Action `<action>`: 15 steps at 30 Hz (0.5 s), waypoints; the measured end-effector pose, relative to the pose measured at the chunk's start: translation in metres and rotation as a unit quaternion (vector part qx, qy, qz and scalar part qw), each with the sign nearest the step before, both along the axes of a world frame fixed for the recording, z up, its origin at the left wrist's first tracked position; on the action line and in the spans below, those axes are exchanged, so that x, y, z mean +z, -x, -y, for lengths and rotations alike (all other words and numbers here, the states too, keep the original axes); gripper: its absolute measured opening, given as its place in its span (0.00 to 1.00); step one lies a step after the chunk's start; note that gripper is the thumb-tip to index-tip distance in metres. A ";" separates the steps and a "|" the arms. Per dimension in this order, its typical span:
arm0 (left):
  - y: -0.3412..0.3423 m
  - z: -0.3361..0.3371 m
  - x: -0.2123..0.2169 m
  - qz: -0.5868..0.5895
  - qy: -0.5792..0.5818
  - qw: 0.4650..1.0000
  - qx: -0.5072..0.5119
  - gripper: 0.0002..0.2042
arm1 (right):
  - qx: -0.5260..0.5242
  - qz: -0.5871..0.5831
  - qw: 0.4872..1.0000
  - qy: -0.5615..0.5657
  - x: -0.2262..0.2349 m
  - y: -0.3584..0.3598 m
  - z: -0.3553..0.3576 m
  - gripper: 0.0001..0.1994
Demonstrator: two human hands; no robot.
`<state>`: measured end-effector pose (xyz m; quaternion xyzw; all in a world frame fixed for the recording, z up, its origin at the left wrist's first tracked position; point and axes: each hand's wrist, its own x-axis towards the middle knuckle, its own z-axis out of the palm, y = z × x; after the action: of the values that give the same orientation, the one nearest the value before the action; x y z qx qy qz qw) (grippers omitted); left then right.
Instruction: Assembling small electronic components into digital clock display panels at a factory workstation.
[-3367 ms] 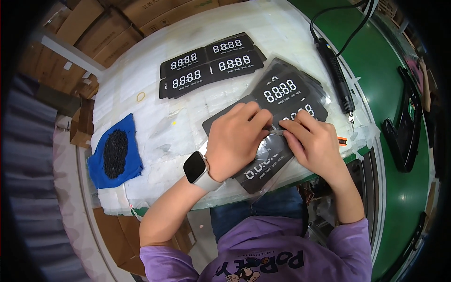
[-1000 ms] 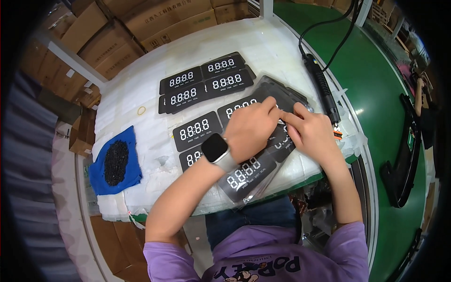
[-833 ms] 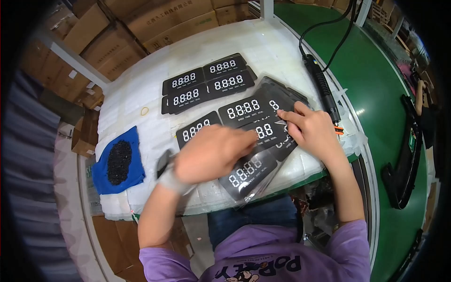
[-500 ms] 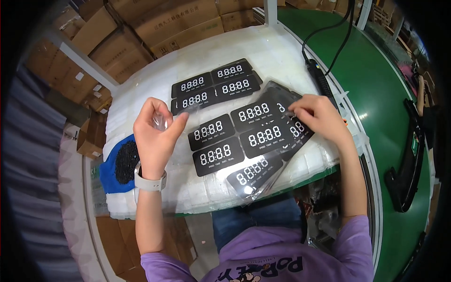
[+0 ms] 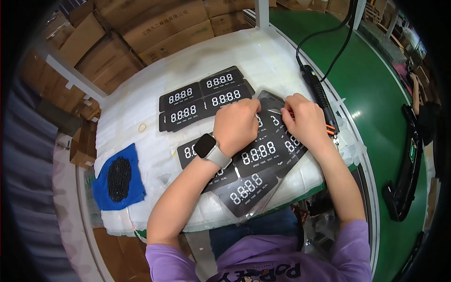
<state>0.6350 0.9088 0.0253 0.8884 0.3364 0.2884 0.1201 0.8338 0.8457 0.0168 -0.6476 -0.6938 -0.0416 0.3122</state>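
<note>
Several black display panels with white digits lie on a white padded table (image 5: 136,105). Four of them (image 5: 206,96) sit in a block at the back. Others overlap in front of me, one (image 5: 260,152) in the middle and one (image 5: 246,188) by the near edge. My left hand (image 5: 237,124), a watch on its wrist, lies curled over the upper panel of the front group. My right hand (image 5: 303,120) presses the same panel (image 5: 272,123) from the right. The fingertips of both hands nearly meet at its top edge. What lies under them is hidden.
A blue cloth with a black patch (image 5: 120,181) lies at the table's left. A small ring (image 5: 142,127) lies beside the back panels. A black corded tool (image 5: 317,91) runs along the right edge. Cardboard boxes (image 5: 141,33) stand behind; a green surface (image 5: 376,94) with black parts (image 5: 408,188) lies right.
My left hand swung out over the table's left side, then came back onto the front panels. My right hand stayed on the pile. More panels now lie spread out in front.
</note>
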 end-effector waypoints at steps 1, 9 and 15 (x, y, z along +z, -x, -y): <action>-0.002 0.001 -0.003 0.000 -0.018 1.000 0.007 0.06 | 0.021 0.005 1.000 -0.013 0.001 -0.001 0.000 0.06; -0.010 0.009 0.001 0.011 -0.022 1.000 -0.001 0.07 | 0.078 -0.040 0.996 0.019 0.003 -0.013 0.000 0.06; -0.008 -0.002 -0.004 0.008 0.007 0.999 -0.042 0.06 | 0.133 -0.023 0.991 -0.008 0.006 -0.008 0.004 0.05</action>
<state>0.6431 0.9103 0.0212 0.8984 0.2998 0.2884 0.1408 0.8416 0.8422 0.0231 -0.5475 -0.7663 0.0099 0.3360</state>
